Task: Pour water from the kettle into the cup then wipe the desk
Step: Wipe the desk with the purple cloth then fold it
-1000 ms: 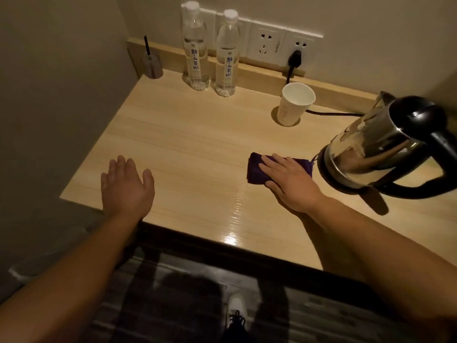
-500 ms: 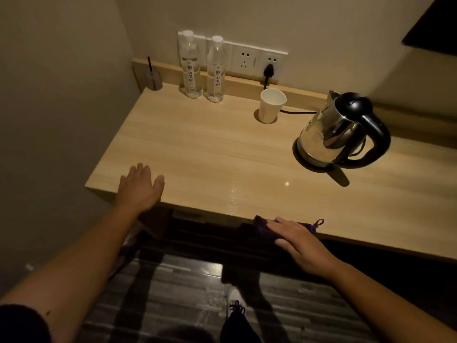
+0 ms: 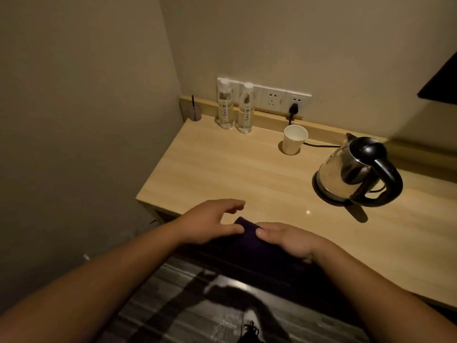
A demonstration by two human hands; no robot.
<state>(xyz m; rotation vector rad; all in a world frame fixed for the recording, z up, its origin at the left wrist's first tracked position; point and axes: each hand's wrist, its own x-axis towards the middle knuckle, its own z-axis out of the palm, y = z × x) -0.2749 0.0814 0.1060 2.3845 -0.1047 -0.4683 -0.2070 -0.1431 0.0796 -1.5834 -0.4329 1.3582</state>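
My right hand [image 3: 286, 240] is closed on the dark purple cloth [image 3: 249, 233] at the near edge of the desk [image 3: 222, 169], thumb pressed on top. My left hand [image 3: 210, 222] is half open, its thumb touching the cloth's left end, fingers curled above the wood. The kettle [image 3: 346, 169] sits upright on its base to the right, well apart from the paper cup [image 3: 294, 139] by the back ledge. I judge pouring finished and wiping near its end, though I can't see water in the cup.
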